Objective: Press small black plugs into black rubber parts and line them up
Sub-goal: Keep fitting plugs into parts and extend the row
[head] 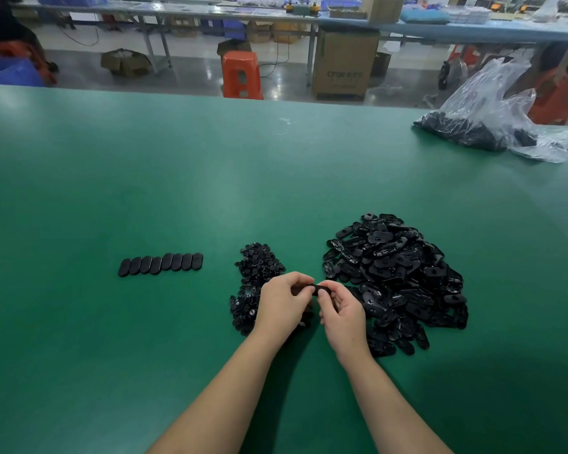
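Note:
My left hand [281, 303] and my right hand [341, 311] meet over the green table, both pinching one black rubber part [316, 287] between their fingertips. Whether a plug sits in it is hidden by my fingers. A heap of small black plugs [254, 270] lies just behind and under my left hand. A big pile of oval black rubber parts [397, 273] spreads to the right of my right hand. To the left, several rubber parts stand side by side in a neat row [160, 263].
The green table [210, 175] stretches wide on all sides. A clear plastic bag with more black parts [482, 122] lies at the far right edge. Beyond the table are an orange stool [241, 75], cardboard boxes [343, 65] and other workbenches.

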`<state>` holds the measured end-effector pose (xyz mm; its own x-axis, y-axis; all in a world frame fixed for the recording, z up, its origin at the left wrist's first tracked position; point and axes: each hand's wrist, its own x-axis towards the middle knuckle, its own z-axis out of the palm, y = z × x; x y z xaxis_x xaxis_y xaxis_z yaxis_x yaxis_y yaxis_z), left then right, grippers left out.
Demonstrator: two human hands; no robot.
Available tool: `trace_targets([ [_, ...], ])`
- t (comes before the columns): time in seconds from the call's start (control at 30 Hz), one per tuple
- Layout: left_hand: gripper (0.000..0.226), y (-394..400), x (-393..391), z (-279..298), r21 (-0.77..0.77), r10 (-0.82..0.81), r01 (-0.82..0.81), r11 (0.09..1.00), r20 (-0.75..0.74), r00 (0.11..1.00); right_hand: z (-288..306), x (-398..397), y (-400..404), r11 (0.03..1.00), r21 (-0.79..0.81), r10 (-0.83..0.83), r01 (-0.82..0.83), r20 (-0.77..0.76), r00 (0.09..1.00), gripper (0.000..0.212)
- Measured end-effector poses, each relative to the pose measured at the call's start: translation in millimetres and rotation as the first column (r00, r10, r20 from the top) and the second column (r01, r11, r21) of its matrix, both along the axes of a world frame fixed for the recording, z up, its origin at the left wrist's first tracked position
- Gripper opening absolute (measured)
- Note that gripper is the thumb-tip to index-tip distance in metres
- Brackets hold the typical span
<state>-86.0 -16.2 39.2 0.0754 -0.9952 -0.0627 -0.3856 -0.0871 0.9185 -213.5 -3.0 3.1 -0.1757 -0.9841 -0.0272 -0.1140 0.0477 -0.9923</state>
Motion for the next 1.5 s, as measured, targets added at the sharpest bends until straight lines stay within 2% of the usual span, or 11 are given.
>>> trace_targets([
  [0.4, 0.013, -1.0, 1.0, 4.7, 0.121, -0.044, 0.056, 0.991, -0.100, 0.994, -1.5, 0.4, -0.6, 1.000, -0.005, 0.012, -0.013, -0.020, 1.000, 0.017],
  [0.6, 0.011, -2.4, 2.1, 5.5, 0.127, -0.065, 0.075, 0.989, -0.083, 0.994, -3.6, -0.5, -0.9, 1.000, -0.007, 0.020, -0.020, -0.030, 0.999, 0.016],
  [0.97, 0.009, 0.0, -2.7, 6.6, 0.102, -0.006, 0.002, 0.995, 0.037, 0.999, -4.1, 0.9, -1.1, 0.999, -0.020, 0.024, -0.026, -0.060, 0.998, 0.020],
  [1.1, 0.006, 1.8, -5.1, 6.6, 0.091, 0.010, -0.014, 0.996, 0.047, 0.999, -5.1, 0.8, -0.1, 1.000, -0.026, 0.015, -0.017, -0.068, 0.998, 0.013],
  [1.3, 0.005, 4.6, -6.3, 8.7, 0.066, 0.013, -0.018, 0.998, 0.065, 0.998, -3.7, 0.7, 0.8, 0.999, -0.043, 0.015, -0.019, -0.100, 0.995, 0.015],
  [1.5, 0.018, 2.5, -11.5, 7.9, -0.037, -0.073, 0.084, 0.996, 0.235, 0.969, -2.7, 2.6, -0.7, 0.996, -0.065, -0.063, 0.057, -0.100, 0.993, 0.020],
])
